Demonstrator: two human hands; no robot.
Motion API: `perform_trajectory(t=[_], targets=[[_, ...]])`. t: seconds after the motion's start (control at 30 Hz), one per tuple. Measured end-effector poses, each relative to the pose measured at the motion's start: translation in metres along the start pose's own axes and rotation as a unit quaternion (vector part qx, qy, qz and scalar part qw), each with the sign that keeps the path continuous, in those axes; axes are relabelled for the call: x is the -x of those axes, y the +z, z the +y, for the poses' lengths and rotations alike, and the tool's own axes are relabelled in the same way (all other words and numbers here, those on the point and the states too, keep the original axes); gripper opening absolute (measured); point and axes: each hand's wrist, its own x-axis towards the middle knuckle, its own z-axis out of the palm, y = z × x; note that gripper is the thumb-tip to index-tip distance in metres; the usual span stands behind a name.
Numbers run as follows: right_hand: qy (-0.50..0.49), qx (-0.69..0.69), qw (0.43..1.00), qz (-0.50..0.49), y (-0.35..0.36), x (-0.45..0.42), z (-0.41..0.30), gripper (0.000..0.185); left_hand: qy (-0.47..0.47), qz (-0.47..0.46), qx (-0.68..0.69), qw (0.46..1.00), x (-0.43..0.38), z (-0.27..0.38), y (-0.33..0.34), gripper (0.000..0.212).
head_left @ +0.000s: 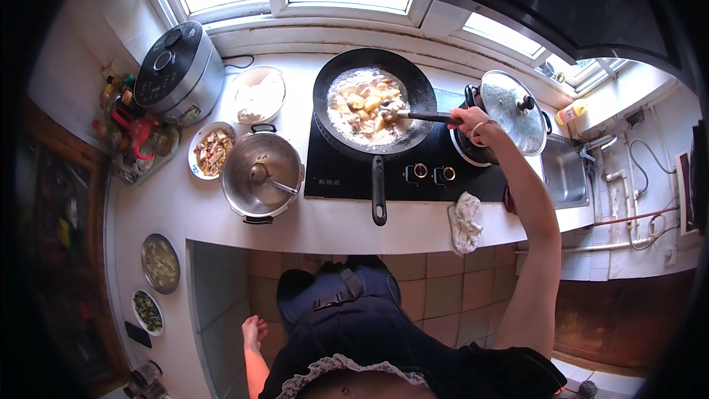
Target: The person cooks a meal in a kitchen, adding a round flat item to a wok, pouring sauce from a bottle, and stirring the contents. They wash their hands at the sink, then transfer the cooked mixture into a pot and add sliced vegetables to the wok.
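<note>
My right hand point(472, 123) grips the dark handle of a cooking utensil point(426, 116), probably a spatula or ladle. Its head is hidden in the stew of pale yellow chunks and broth point(368, 102), in a black wok point(416, 136). The wok sits on the left burner of a black glass cooktop point(354, 180), its long handle pointing towards me. Low at my left side hangs my left hand point(255, 332), its fingers loosely curled and nothing seen in them. Beyond my right wrist, a glass lid point(512, 108) leans tilted over a dark pot point(471, 147).
Left of the cooktop stand a steel pot point(260, 147) with a ladle in it, a bowl of chopped food point(215, 149), a white bowl point(258, 91) and an electric cooker point(177, 75). A crumpled cloth point(465, 221) hangs over the counter's front edge. A sink point(565, 174) is at right.
</note>
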Motion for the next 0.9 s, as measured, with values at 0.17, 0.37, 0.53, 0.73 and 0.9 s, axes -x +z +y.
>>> perform_trajectory(t=[0.17,0.37,0.53,0.73,0.9], targets=[[-0.024,0.003,0.999,-0.023,0.001,-0.004,-0.023,0.036,0.031,-0.014,0.011,0.999,-0.003,0.002,0.000,0.021],[-0.012,0.049,0.998,0.046,-0.009,0.023,-0.076,0.032,0.004,-0.029,0.024,0.999,0.003,-0.027,0.003,0.018],[-0.029,0.150,0.985,0.079,-0.007,0.031,-0.107,0.037,-0.003,-0.027,0.033,0.999,-0.004,-0.061,0.014,0.018],[-0.058,0.148,0.986,0.053,0.005,0.058,-0.137,0.034,0.223,-0.123,-0.168,0.952,-0.023,-0.092,0.007,0.017],[-0.139,0.293,0.942,0.084,0.014,0.056,-0.143,0.032,0.019,-0.074,0.030,0.997,-0.029,-0.079,0.017,0.015]])
